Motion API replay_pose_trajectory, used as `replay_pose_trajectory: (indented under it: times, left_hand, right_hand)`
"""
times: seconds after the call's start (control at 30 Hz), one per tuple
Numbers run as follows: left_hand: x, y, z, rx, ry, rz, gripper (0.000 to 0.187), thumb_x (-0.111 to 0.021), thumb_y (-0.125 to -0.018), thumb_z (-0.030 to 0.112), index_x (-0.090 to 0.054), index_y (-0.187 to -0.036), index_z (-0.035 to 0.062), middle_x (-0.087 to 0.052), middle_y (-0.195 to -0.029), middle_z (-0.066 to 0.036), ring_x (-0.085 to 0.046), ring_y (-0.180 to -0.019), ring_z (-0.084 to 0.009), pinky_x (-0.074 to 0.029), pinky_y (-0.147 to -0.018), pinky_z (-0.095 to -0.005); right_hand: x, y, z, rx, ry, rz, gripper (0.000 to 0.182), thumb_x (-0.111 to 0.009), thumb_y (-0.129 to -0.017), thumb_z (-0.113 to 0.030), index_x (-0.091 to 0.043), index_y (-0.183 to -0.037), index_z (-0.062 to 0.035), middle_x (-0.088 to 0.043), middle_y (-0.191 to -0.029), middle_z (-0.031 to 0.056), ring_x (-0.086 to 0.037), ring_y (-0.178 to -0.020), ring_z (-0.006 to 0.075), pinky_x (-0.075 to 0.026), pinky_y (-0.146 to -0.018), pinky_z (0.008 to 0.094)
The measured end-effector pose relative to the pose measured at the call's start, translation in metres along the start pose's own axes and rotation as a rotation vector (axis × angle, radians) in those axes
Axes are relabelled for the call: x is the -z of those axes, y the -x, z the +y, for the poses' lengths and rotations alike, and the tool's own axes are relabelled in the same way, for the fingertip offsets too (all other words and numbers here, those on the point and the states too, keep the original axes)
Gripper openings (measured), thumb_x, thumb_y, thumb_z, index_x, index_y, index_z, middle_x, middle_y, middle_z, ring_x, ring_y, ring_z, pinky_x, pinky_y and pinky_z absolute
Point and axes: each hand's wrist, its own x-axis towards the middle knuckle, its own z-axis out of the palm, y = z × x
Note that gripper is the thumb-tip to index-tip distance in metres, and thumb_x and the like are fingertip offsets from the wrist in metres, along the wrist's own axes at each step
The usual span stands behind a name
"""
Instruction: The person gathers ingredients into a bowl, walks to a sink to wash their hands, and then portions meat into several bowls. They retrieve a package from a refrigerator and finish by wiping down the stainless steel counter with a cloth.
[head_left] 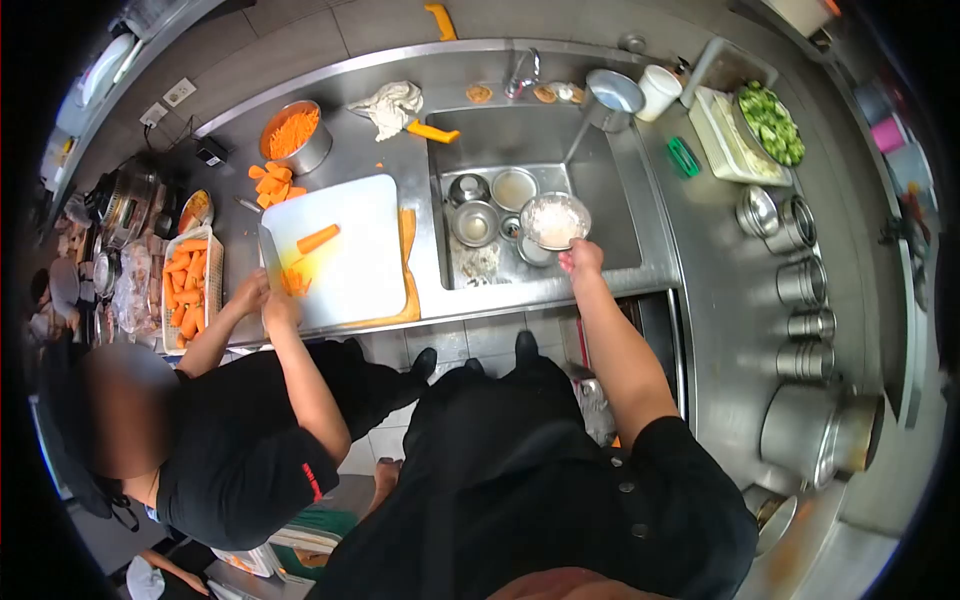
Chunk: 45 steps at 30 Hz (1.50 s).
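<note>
One metal bowl (555, 220) of white grains is held over the sink (610, 190) by the right hand (581, 258), fingers closed on the near rim. The left hand is not seen. Three more steel bowls (478, 222) are counted lying in the sink basin, just beside the held bowl. To the left, one white cutting board (345, 250) is seen with one carrot piece (318, 238) lying on it; a co-worker's two hands (268, 300) are set on its near corner, over cut carrot. One pot of shredded carrot (295, 135) stands behind the board. Five steel canisters (800, 282) are lined up on the right counter. No writing can be read.
</note>
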Motion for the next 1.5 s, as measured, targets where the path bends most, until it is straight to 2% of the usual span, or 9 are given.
replay_pose_trajectory:
  times: [0.13, 0.23, 0.27, 0.37, 0.67, 0.9, 1.17, 1.4, 1.5]
  left_hand:
    - [-0.020, 0.029, 0.031, 0.077, 0.072, 0.033, 0.054, -0.075, -0.084, 0.037, -0.061, -0.116, -0.0037, -0.072, -0.087, -0.018, -0.069, -0.085, -0.0373, -0.055, -0.076, -0.0431]
    - [-0.017, 0.070, 0.067, -0.691, -0.618, 0.277, 0.054, -0.075, -0.086, 0.033, -0.061, -0.123, -0.0030, -0.070, -0.081, -0.016, -0.069, -0.075, -0.0317, -0.054, -0.071, -0.0422]
    - [-0.027, 0.081, 0.076, -0.317, -0.232, 0.092, 0.050, -0.075, -0.087, 0.029, -0.061, -0.123, -0.0030, -0.071, -0.084, -0.017, -0.069, -0.075, -0.0293, -0.054, -0.068, -0.0413]
    - [-0.020, 0.128, 0.170, 0.217, 0.520, 0.113, 0.041, -0.074, -0.089, 0.020, -0.061, -0.122, -0.0022, -0.071, -0.087, -0.017, -0.070, -0.074, -0.0248, -0.052, -0.061, -0.0377]
    - [0.053, 0.105, 0.591, -0.499, 0.287, 0.158, 0.033, -0.075, -0.091, 0.017, -0.066, -0.117, 0.0010, -0.072, -0.101, -0.012, -0.068, -0.082, -0.0188, -0.054, -0.073, -0.0326]
    - [0.028, -0.010, 0.877, -0.932, 0.441, -0.096, 0.024, -0.062, -0.101, 0.017, -0.065, -0.119, 0.0012, -0.070, -0.095, -0.005, -0.066, -0.082, -0.0116, -0.054, -0.074, -0.0285]
    - [0.001, -0.086, 1.045, -0.826, 0.255, 0.150, 0.036, -0.064, -0.097, 0.030, -0.071, -0.095, -0.0048, -0.073, -0.085, -0.014, -0.072, -0.074, -0.0232, -0.057, -0.063, -0.0389]
    - [0.020, -0.044, 1.054, -0.363, 1.365, -0.537, 0.040, -0.040, -0.108, 0.032, -0.062, -0.106, -0.0020, -0.071, -0.098, -0.021, -0.073, -0.084, -0.0339, -0.056, -0.079, -0.0446]
    - [-0.001, -0.046, 1.020, -0.645, 1.077, -0.103, 0.044, -0.039, -0.107, 0.033, -0.058, -0.120, -0.0047, -0.070, -0.112, -0.024, -0.071, -0.101, -0.0342, -0.054, -0.088, -0.0424]
  right_hand:
    - [-0.067, -0.101, -0.011, -0.124, 0.231, 0.122, 0.023, -0.060, -0.092, -0.016, -0.068, -0.103, 0.0014, -0.070, -0.087, 0.0146, -0.067, -0.062, 0.0217, -0.057, -0.052, 0.0406]
    - [-0.120, -0.183, -0.013, -0.097, 0.200, 0.010, 0.020, -0.061, -0.092, -0.017, -0.069, -0.101, -0.0014, -0.069, -0.085, 0.0136, -0.067, -0.062, 0.0228, -0.055, -0.050, 0.0422]
    - [-0.137, -0.203, -0.025, -0.020, 0.169, -0.089, 0.018, -0.064, -0.089, -0.017, -0.068, -0.099, -0.0025, -0.071, -0.086, 0.0137, -0.069, -0.068, 0.0262, -0.057, -0.059, 0.0443]
    - [-0.192, -0.201, -0.125, 0.785, 0.558, 0.039, 0.025, -0.068, -0.085, -0.020, -0.067, -0.103, -0.0044, -0.073, -0.093, 0.0158, -0.069, -0.090, 0.0361, -0.053, -0.086, 0.0450]
    - [-0.219, -0.230, -0.249, 1.596, 0.929, -0.091, 0.064, -0.066, -0.084, -0.014, -0.049, -0.143, 0.0048, -0.044, -0.152, 0.0243, -0.036, -0.146, 0.0389, -0.032, -0.119, 0.0494]
    - [-0.183, -0.245, -0.172, 1.076, 1.080, 0.052, 0.053, -0.069, -0.084, -0.020, -0.059, -0.131, 0.0011, -0.049, -0.149, 0.0220, -0.042, -0.142, 0.0358, -0.036, -0.115, 0.0491]
    - [-0.232, -0.220, -0.208, -0.216, -0.297, -0.600, 0.035, -0.065, -0.097, -0.032, -0.065, -0.124, -0.0109, -0.067, -0.124, 0.0070, -0.067, -0.104, 0.0209, -0.055, -0.089, 0.0341]
    - [-0.262, -0.182, -0.209, -0.244, -0.664, -0.735, 0.031, -0.062, -0.101, -0.034, -0.064, -0.124, -0.0136, -0.067, -0.120, 0.0050, -0.068, -0.100, 0.0202, -0.057, -0.080, 0.0374]
    - [-0.282, -0.234, -0.176, 0.033, -0.321, -0.683, 0.023, -0.064, -0.099, -0.030, -0.069, -0.112, -0.0111, -0.070, -0.105, 0.0053, -0.069, -0.091, 0.0204, -0.056, -0.073, 0.0378]
